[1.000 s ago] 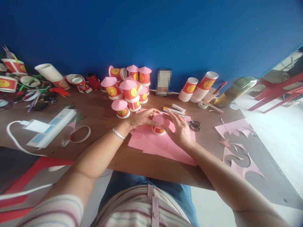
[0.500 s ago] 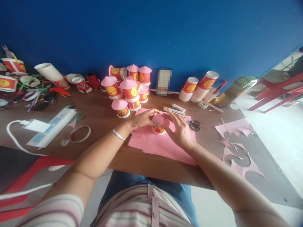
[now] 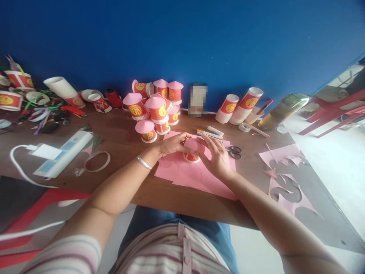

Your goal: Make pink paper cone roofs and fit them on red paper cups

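A red paper cup [image 3: 190,157] stands upside down on pink paper sheets [image 3: 182,176], topped by a pink paper cone [image 3: 194,144]. My left hand [image 3: 175,145] curves round the cone's left side, its thumb against the near edge. From the right, my right hand [image 3: 216,155] grips the cone's rim with thumb and fingers. Both hands are closed on the cone over the cup; some fingertips behind it are hidden. Black-handled scissors [image 3: 235,152] lie just right of my right hand, partly covered by it.
Several cone-topped cups [image 3: 155,108] are stacked behind to the left. Cup stacks [image 3: 228,109], a tape roll [image 3: 244,127] and a bottle [image 3: 282,110] stand at the back right. Markers [image 3: 209,134] lie behind the hands. Paper scraps [image 3: 296,198] lie right, a power strip [image 3: 64,154] left.
Almost nothing differs. Both hands keep their hold on the pink cone over the cup; the whole view has shifted very slightly.
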Action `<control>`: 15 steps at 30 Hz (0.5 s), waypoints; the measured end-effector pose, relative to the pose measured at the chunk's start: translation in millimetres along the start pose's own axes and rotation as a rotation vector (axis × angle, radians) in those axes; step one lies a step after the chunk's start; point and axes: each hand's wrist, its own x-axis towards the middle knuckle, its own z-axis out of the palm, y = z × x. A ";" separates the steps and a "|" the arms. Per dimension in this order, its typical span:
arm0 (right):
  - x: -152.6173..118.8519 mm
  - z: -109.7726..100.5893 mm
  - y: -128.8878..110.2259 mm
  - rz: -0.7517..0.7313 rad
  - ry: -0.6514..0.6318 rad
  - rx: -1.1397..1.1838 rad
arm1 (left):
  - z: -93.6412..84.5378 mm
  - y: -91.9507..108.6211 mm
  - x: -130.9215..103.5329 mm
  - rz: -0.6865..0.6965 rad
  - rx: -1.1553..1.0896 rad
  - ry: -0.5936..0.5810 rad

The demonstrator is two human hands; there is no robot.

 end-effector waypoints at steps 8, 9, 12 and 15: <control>1.4 -2.1 7.1 0.380 0.009 0.410 | -9.6 -2.5 0.3 -0.055 -0.015 0.003; 1.0 0.3 9.8 0.457 0.001 0.488 | -11.2 -3.1 0.3 -0.052 -0.009 0.006; -1.1 8.5 17.4 0.605 -0.032 0.647 | -14.5 -4.4 0.7 -0.048 0.006 0.009; -3.0 14.2 21.1 0.623 -0.059 0.705 | -16.1 -6.4 2.2 -0.049 0.010 0.008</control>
